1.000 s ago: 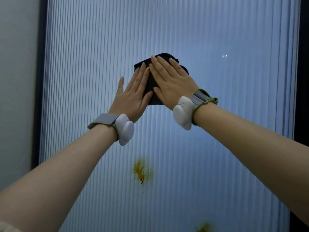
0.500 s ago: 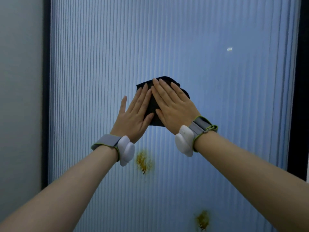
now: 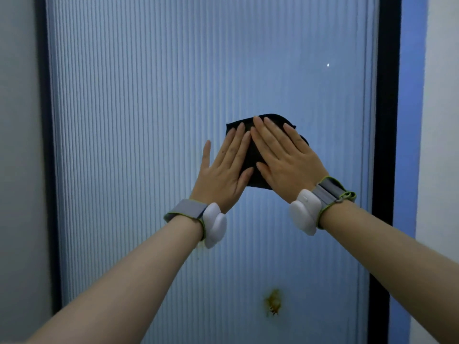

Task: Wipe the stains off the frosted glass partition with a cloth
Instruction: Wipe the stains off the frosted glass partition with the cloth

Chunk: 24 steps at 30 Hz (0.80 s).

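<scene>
My left hand [image 3: 223,176] and right hand [image 3: 285,160] both lie flat and open against the glass [image 3: 149,120], fingers spread and pointing up, gripping nothing. Between them and the pane I press the cloth [image 3: 253,155], a dark crumpled square. My right palm covers most of it; my left covers only its left edge, with the little finger and most of the palm on bare glass. The cloth's top edge peeks out above my fingertips and its lower edge shows between my thumbs.

The cloth sits right of the pane's middle, nearer the right frame [image 3: 386,145] than the left frame [image 3: 46,145]. Open ribbed glass runs wide to my left and high above. To the right, only a narrow strip of pane separates my right hand from the dark frame.

One stain [image 3: 273,304], yellow-brown, sits well below my right wrist, apart from the cloth. A trace of another stain [image 3: 200,245] shows at the lower edge of my left wristband [image 3: 196,219], mostly hidden by it. A wristband [image 3: 318,206] circles my right wrist too.
</scene>
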### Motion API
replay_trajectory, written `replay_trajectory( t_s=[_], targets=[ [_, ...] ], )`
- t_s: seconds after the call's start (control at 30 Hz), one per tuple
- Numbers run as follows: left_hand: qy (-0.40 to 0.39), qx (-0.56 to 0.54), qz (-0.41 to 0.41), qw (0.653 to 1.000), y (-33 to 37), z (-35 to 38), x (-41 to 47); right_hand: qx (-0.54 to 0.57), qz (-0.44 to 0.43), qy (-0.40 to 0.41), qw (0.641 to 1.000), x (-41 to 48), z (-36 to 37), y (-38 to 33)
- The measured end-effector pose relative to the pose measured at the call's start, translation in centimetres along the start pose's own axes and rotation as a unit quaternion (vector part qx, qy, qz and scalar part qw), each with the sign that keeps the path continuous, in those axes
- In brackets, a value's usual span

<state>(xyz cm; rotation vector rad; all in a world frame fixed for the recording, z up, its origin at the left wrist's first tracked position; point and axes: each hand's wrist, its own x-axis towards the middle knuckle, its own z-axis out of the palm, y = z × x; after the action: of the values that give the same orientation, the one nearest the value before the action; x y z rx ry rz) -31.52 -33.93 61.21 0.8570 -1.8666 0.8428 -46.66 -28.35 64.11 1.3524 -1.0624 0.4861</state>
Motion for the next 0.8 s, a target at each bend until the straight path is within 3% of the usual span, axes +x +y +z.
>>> replay_trajectory(
  t_s=[0.33, 0.8],
  targets=[
    [0.012, 0.017, 0.066, 0.998, 6.6, 0.6, 1.9, -0.009, 0.05, -0.029, 0.998, -5.0, -0.8, 4.7],
    [0.016, 0.06, 0.091, 0.994, 6.0, 2.3, -3.5, -0.009, 0.062, -0.027, 0.998, -8.9, 0.2, 0.3]
  ],
)
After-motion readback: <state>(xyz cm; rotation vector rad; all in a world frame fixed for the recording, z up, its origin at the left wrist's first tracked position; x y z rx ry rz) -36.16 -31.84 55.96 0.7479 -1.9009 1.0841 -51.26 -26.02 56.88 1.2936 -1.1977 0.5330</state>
